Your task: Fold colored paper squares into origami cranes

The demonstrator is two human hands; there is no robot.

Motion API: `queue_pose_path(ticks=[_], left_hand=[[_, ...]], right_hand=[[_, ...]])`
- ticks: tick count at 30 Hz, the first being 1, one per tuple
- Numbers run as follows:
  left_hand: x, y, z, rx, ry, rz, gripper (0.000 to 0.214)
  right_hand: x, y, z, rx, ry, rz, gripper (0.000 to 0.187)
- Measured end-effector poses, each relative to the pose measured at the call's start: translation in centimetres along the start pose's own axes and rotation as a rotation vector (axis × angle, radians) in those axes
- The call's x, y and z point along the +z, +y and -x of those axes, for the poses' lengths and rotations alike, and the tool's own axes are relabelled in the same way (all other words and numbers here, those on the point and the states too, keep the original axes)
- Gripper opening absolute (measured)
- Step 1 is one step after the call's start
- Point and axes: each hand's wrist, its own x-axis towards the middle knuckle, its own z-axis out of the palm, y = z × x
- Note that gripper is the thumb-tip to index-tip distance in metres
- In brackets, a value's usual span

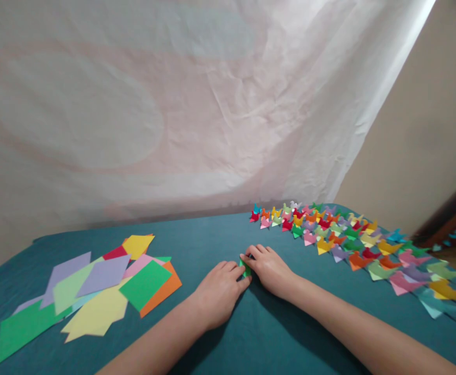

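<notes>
A small piece of folded green paper [245, 267] lies at the middle of the table, mostly covered by my fingers. My left hand [220, 291] pinches it from the left, with thumb and forefinger closed on its edge. From the right, my right hand [269, 270] has its fingertips closed on the same paper. Its exact folded shape is hidden between the fingers. To the left of my hands is a loose pile of coloured paper squares, with a green sheet [145, 285] on top of an orange sheet [163, 291].
Rows of small folded paper birds [325, 247] in many colours fill the table's right side. More sheets lie at the left, including a yellow sheet [98, 312] and a purple sheet [102, 276]. A teal cloth [208, 237] covers the table; a pale curtain [196, 130] hangs behind.
</notes>
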Motion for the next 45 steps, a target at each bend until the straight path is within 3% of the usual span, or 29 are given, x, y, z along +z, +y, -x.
queue_pose_path(ticks=[13,17,23,33,39,45], left_hand=[[-0.3,0.0,0.2,-0.006,-0.045,0.027,0.040],[-0.4,0.1,0.2,-0.004,-0.057,0.039,0.039],[-0.7,0.0,0.1,-0.011,-0.045,0.082,0.040],[2.2,-1.1,-0.4,-0.283,0.163,0.188,0.034],[2.4,-0.3,-0.4,-0.302,0.165,0.154,0.034],[2.6,-0.3,-0.5,-0.288,0.154,0.114,0.034]], right_hand=[[0.0,1.1,0.9,-0.044,-0.041,-0.181,0.049],[-0.7,0.6,2.0,-0.086,-0.099,-0.204,0.050],[-0.8,-0.1,3.0,-0.056,-0.080,-0.229,0.049],[-0.7,-0.2,2.9,-0.056,-0.041,-0.212,0.042],[-0.2,0.0,3.0,-0.082,-0.008,-0.232,0.040],[0.1,0.0,3.2,-0.103,0.030,-0.252,0.052]])
